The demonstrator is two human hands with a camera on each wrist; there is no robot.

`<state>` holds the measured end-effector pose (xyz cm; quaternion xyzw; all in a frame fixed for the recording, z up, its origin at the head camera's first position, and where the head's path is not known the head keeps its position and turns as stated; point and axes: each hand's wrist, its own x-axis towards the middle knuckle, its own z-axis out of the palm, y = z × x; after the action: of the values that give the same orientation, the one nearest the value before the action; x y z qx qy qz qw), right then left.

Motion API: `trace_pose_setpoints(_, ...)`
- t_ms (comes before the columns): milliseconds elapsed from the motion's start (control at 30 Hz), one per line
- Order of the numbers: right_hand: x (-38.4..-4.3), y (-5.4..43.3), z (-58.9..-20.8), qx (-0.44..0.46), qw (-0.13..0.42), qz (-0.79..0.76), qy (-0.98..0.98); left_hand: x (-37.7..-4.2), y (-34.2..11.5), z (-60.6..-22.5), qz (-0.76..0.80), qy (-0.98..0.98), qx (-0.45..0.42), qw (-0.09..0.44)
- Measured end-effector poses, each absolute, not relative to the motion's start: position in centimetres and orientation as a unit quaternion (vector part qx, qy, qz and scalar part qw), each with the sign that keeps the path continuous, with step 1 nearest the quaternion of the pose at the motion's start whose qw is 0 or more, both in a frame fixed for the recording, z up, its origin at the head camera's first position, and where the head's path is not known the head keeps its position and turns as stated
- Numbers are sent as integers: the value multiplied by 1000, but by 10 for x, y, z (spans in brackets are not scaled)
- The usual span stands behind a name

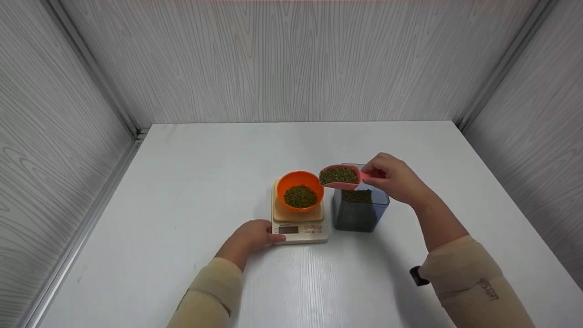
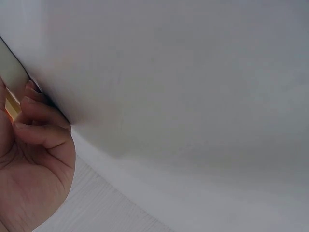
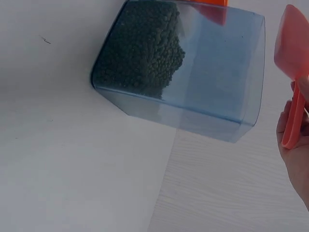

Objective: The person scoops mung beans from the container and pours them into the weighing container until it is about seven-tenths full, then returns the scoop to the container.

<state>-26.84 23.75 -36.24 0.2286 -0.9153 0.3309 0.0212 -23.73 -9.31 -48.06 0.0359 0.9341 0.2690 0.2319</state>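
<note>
A pink scoop (image 1: 344,186) of green granules (image 1: 339,174) is pinched by the right hand (image 1: 394,179) above a transparent bin (image 1: 356,217); a kitchen scale (image 1: 306,234), bearing an orange bowl (image 1: 298,178), is gripped by the left hand (image 1: 256,233).

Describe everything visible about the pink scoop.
The pink scoop looks like smooth plastic, with a rounded, open-fronted body and a slim handle. It is loaded with small green granules. The right hand grips the handle, holding the scoop off the table, roughly level. In the head view it overlaps part of the bluish see-through container, its mouth pointing toward the orange bowl; whether scoop and bowl touch is unclear.
</note>
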Motion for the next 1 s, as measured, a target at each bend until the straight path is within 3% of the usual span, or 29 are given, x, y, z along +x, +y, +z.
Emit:
trace_pose_setpoints(267, -269, 209, -363, 230, 2, 293, -928, -238, -92, -482, 269, 934, 36, 233)
trace_pose_setpoints(1000, -272, 182, -360, 234, 24, 214, -948, -238, -94, -483, 273, 934, 33, 229)
